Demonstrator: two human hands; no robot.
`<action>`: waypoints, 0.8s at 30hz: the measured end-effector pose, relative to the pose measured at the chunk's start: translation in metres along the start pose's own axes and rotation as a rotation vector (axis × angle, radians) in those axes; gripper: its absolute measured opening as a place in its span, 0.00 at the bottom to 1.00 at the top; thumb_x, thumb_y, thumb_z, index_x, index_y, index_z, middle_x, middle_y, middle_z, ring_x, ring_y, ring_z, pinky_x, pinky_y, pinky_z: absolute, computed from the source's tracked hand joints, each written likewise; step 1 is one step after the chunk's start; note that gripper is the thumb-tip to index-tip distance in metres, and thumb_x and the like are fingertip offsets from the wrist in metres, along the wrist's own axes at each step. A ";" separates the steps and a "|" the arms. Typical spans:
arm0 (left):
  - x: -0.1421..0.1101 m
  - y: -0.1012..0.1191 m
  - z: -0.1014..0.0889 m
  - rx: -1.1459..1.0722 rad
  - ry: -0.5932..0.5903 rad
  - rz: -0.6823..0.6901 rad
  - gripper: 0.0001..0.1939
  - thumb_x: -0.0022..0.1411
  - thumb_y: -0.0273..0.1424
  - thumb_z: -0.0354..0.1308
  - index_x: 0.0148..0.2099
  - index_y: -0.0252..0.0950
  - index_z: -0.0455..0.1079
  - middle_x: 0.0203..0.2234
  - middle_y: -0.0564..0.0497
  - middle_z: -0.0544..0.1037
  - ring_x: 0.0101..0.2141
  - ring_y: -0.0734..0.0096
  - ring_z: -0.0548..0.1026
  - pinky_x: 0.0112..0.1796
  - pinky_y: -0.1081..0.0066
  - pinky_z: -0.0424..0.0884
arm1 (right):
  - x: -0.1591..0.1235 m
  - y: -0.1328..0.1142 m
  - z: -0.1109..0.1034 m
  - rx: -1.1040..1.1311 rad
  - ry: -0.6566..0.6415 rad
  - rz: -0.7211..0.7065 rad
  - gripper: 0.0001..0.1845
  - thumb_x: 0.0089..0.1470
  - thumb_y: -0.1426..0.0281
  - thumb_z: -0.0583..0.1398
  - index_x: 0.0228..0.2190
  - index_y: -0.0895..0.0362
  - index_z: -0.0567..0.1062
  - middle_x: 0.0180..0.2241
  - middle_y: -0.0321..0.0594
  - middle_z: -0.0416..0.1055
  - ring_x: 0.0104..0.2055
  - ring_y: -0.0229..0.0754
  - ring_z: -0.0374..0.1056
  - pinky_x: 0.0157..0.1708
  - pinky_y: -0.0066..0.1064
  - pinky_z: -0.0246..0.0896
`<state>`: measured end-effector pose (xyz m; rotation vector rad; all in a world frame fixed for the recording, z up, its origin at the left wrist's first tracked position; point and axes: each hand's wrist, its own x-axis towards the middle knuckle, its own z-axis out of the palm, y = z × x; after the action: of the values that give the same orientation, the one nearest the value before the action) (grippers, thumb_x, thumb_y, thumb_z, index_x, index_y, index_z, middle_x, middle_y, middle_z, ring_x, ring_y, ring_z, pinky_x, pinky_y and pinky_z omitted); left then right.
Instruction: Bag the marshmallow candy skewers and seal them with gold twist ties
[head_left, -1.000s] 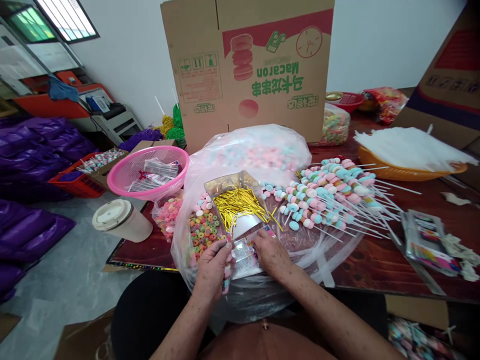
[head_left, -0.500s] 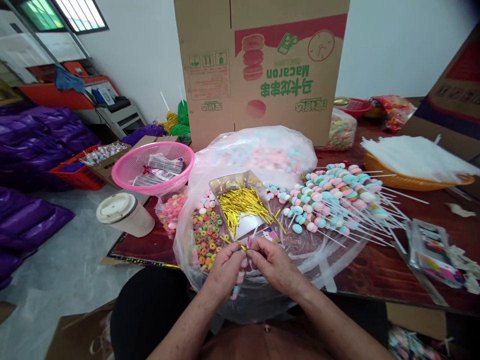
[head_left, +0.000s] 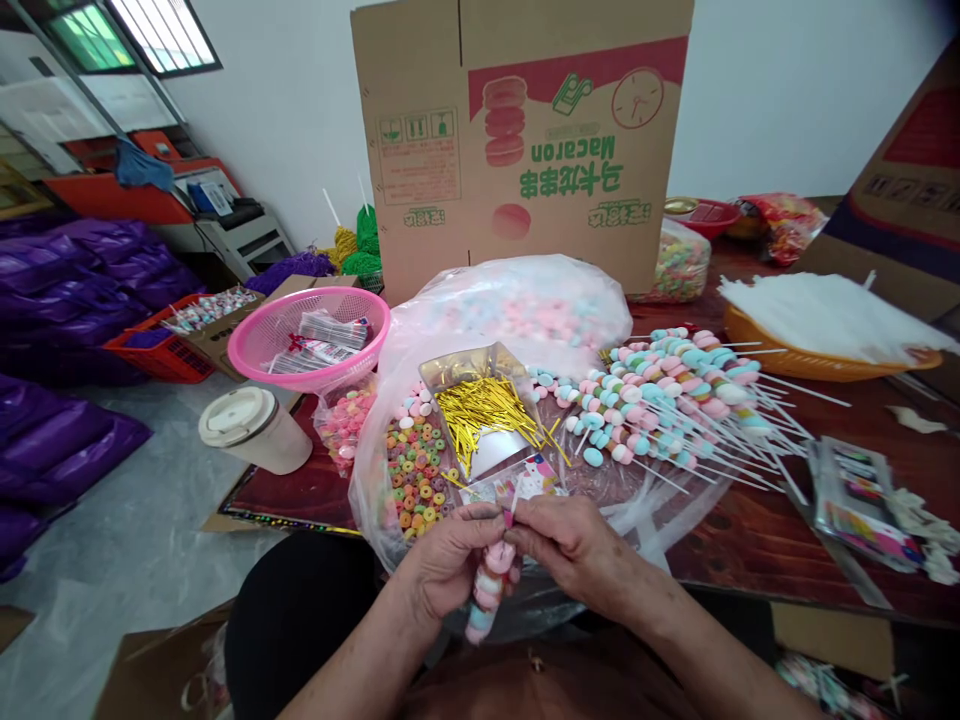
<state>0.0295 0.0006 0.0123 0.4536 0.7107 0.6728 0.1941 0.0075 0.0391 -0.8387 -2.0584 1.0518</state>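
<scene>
My left hand is closed around a marshmallow skewer that points down toward my lap, its pink, white, brown and blue pieces seemingly inside a clear bag. At the skewer's upper end, by the white stick, the fingers of my right hand pinch the gathered bag neck. Both hands meet there, and no gold tie shows between the fingers. Just beyond them lies a printed clear bag. Behind that, an open box holds a heap of gold twist ties. Ring-shaped candies lie to its left.
Many marshmallow skewers are piled at right, sticks toward me. A lidded cup and pink basket stand left. Flat printed bags lie right. A large carton stands behind a plastic bag of marshmallows.
The skewer has come further into view below my left hand, and both hands sit slightly lower. The gold tie seen at the fingertips earlier is now out of sight.
</scene>
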 end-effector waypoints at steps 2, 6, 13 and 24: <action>-0.002 0.001 0.001 -0.073 -0.040 -0.024 0.17 0.42 0.34 0.68 0.33 0.33 0.68 0.16 0.53 0.71 0.17 0.74 0.71 0.19 0.75 0.68 | 0.002 -0.004 -0.006 0.077 -0.082 -0.019 0.10 0.58 0.69 0.53 0.31 0.58 0.73 0.25 0.35 0.70 0.27 0.33 0.65 0.28 0.23 0.56; -0.003 0.003 0.006 -0.117 0.035 0.040 0.24 0.42 0.31 0.69 0.42 0.36 0.65 0.18 0.55 0.72 0.17 0.77 0.70 0.19 0.77 0.67 | 0.004 0.000 0.003 0.069 -0.005 0.070 0.13 0.58 0.68 0.53 0.24 0.59 0.71 0.21 0.33 0.69 0.23 0.32 0.63 0.24 0.21 0.55; 0.009 -0.005 0.026 0.115 0.427 0.379 0.27 0.48 0.39 0.64 0.49 0.41 0.59 0.18 0.59 0.70 0.13 0.81 0.64 0.17 0.80 0.61 | 0.003 0.007 0.006 -0.906 0.371 -0.216 0.15 0.56 0.76 0.48 0.21 0.59 0.68 0.18 0.39 0.65 0.20 0.37 0.57 0.22 0.30 0.44; -0.048 0.063 0.023 0.430 0.049 0.091 0.42 0.47 0.65 0.37 0.30 0.32 0.74 0.14 0.45 0.73 0.20 0.63 0.73 0.27 0.63 0.69 | -0.002 0.000 0.024 -0.051 0.337 0.273 0.15 0.53 0.71 0.49 0.17 0.57 0.60 0.16 0.30 0.57 0.20 0.32 0.53 0.20 0.23 0.46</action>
<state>-0.0064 0.0080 0.0866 0.8709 0.8885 0.6173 0.1760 -0.0046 0.0278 -1.2583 -1.7249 0.9254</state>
